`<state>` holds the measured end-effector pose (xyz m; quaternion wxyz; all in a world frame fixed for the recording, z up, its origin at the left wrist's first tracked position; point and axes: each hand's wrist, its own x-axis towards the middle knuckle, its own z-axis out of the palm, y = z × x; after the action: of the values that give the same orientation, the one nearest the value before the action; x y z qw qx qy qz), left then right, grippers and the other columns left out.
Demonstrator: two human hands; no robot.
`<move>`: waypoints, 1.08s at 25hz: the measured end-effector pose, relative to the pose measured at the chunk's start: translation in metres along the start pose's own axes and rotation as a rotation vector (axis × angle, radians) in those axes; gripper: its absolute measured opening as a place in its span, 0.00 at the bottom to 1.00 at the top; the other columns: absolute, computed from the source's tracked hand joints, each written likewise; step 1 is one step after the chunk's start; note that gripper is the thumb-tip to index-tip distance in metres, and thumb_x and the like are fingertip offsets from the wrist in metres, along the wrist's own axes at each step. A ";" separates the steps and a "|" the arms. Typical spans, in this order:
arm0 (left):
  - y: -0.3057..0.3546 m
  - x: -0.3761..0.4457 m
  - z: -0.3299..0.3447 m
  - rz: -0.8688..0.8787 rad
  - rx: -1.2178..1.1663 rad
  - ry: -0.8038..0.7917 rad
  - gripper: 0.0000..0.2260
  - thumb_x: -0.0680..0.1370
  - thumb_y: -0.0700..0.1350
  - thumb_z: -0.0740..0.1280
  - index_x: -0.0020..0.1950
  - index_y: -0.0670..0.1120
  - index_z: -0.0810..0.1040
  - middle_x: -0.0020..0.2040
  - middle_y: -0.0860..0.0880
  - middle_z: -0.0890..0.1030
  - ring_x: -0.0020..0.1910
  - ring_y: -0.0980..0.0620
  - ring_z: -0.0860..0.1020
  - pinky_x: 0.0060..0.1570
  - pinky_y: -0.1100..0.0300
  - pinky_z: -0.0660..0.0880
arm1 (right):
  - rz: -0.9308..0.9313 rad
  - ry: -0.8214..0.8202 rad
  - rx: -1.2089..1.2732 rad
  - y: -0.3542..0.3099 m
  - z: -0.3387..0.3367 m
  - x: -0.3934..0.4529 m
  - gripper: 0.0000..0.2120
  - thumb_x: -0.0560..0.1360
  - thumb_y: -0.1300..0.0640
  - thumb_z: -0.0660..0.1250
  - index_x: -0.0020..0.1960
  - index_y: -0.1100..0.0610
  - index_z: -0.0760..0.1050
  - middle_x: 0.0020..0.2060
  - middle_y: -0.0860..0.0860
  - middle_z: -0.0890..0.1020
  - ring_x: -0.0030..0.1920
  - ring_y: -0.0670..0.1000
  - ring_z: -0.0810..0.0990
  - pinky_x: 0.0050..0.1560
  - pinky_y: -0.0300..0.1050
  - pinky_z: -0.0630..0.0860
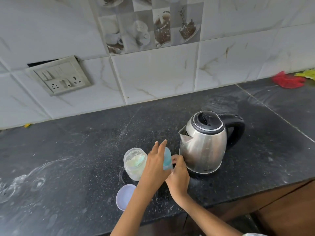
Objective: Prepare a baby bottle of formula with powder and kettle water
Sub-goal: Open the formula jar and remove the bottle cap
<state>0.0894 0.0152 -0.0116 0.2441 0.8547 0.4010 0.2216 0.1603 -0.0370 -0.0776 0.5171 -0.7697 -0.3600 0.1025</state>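
Step looks like cap twist on baby bottle (pixel 167 159): bottle stands on counter (pixel 85 150) between kettle (pixel 203 143) and powder jar (pixel 135 163), just beside both. Left hand (pixel 157 165) on blue cap, two fingers straight up, rest hidden, grip unclear. Right hand (pixel 179 176) curls round bottle base. Keep base pinned, turn cap only. Kettle crowds right side. Jar open, lid (pixel 124 196) near edge
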 end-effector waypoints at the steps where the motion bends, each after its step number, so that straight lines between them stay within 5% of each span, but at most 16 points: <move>1: -0.004 -0.001 -0.004 0.028 -0.018 -0.057 0.34 0.69 0.34 0.69 0.73 0.47 0.63 0.70 0.40 0.68 0.70 0.42 0.66 0.63 0.54 0.68 | 0.007 -0.019 -0.011 0.001 -0.001 0.000 0.19 0.63 0.52 0.75 0.50 0.55 0.72 0.43 0.46 0.80 0.44 0.51 0.80 0.35 0.45 0.74; 4: -0.013 0.000 -0.010 0.095 -0.010 0.021 0.32 0.68 0.32 0.68 0.70 0.51 0.68 0.59 0.46 0.78 0.56 0.46 0.76 0.54 0.55 0.74 | 0.011 -0.016 -0.033 0.008 -0.001 -0.001 0.25 0.58 0.51 0.81 0.49 0.54 0.74 0.42 0.46 0.82 0.40 0.48 0.81 0.36 0.44 0.76; 8: -0.007 -0.001 -0.012 0.172 0.054 0.049 0.28 0.67 0.37 0.69 0.63 0.54 0.66 0.47 0.50 0.80 0.43 0.48 0.77 0.46 0.55 0.73 | 0.011 -0.006 -0.035 0.007 -0.005 0.001 0.23 0.58 0.50 0.81 0.47 0.54 0.74 0.39 0.46 0.83 0.38 0.49 0.81 0.35 0.43 0.74; 13: 0.009 -0.007 -0.014 0.134 -0.106 0.156 0.26 0.70 0.45 0.72 0.64 0.55 0.66 0.52 0.51 0.78 0.47 0.49 0.76 0.47 0.54 0.74 | -0.037 0.000 -0.092 -0.002 -0.010 -0.003 0.20 0.60 0.53 0.80 0.47 0.56 0.76 0.40 0.47 0.83 0.40 0.54 0.82 0.36 0.42 0.68; 16: 0.012 -0.031 -0.024 0.123 -0.182 0.249 0.21 0.69 0.44 0.70 0.58 0.52 0.66 0.51 0.54 0.77 0.46 0.52 0.75 0.43 0.60 0.72 | -0.062 -0.066 -0.098 0.002 -0.018 -0.005 0.25 0.63 0.49 0.79 0.56 0.54 0.77 0.48 0.45 0.84 0.48 0.50 0.83 0.40 0.45 0.74; 19: -0.004 -0.072 -0.015 0.130 -0.068 0.178 0.21 0.67 0.47 0.71 0.58 0.52 0.68 0.53 0.57 0.77 0.47 0.54 0.74 0.42 0.63 0.69 | -0.152 -0.115 -0.038 0.020 -0.040 -0.008 0.30 0.64 0.50 0.77 0.64 0.53 0.75 0.57 0.44 0.82 0.55 0.46 0.81 0.50 0.47 0.80; 22: -0.027 -0.098 0.010 0.100 -0.026 0.035 0.27 0.68 0.53 0.72 0.65 0.55 0.68 0.61 0.60 0.76 0.56 0.57 0.73 0.54 0.62 0.68 | -0.315 -0.099 -0.054 0.033 -0.064 -0.011 0.16 0.69 0.56 0.77 0.56 0.55 0.80 0.55 0.44 0.82 0.50 0.44 0.82 0.44 0.48 0.82; 27: -0.045 -0.106 0.032 0.047 0.038 -0.053 0.27 0.69 0.58 0.71 0.64 0.57 0.64 0.60 0.56 0.77 0.58 0.52 0.74 0.55 0.60 0.65 | -0.436 -0.128 0.017 0.024 -0.067 -0.011 0.07 0.72 0.66 0.74 0.48 0.59 0.83 0.52 0.47 0.83 0.48 0.44 0.82 0.41 0.46 0.83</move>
<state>0.0205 -0.0516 -0.0830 0.2331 0.8740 0.3782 0.1968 0.1987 -0.0981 -0.0709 0.5096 -0.6612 -0.5491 0.0401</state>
